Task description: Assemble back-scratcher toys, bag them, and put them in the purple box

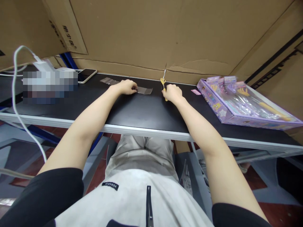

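My left hand (127,87) rests with curled fingers on a clear plastic sleeve (144,90) that lies flat on the black table (142,110). My right hand (172,93) is closed round the handle of a small yellow fork-shaped toy (163,81), whose prongs point toward the cardboard wall. The two hands lie about a hand's width apart near the table's far edge.
A purple tray (222,115) of wrapped toys sits at the right. A small pink tag (195,91) lies beside it. A phone (86,75) and a white charger with cable (41,64) are at the far left. Cardboard sheets (153,34) stand behind the table.
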Motion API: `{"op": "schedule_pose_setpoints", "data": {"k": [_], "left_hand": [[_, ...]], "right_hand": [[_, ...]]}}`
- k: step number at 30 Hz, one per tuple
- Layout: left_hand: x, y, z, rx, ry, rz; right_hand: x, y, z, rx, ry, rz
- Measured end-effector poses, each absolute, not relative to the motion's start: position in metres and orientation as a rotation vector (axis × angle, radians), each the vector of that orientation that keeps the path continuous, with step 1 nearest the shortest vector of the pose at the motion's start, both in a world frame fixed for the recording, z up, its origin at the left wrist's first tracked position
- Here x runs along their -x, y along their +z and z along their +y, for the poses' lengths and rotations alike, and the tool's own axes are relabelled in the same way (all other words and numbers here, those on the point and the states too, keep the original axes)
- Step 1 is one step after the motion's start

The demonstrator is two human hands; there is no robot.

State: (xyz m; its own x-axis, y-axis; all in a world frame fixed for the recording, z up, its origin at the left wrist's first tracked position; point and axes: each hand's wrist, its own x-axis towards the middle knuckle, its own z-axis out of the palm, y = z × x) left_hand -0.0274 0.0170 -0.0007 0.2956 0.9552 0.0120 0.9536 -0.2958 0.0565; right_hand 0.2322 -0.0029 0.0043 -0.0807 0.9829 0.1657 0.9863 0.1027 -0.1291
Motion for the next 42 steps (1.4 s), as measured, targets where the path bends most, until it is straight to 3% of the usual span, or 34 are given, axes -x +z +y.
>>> {"op": "schedule_pose_setpoints", "data": {"k": [9,18,28,42], "left_hand": [[0.016,-0.014,0.021,-2.664,0.242,1.579],[0.019,-0.013,0.021,-2.6,0.618,1.385],[0.019,-0.026,0.036,-2.708,0.781,1.376],[0.016,-0.02,0.027,-2.871,0.872,1.304]], "right_hand": [[-0.236,-0.014,0.011,1.224,-0.311,-2.636],[-0.24,-0.02,0.033,1.018,-0.264,-2.473],[-0.238,-0.023,0.035,0.762,-0.22,-2.322],[-0.232,-0.018,0.019,0.825,-0.122,-2.418]]}}
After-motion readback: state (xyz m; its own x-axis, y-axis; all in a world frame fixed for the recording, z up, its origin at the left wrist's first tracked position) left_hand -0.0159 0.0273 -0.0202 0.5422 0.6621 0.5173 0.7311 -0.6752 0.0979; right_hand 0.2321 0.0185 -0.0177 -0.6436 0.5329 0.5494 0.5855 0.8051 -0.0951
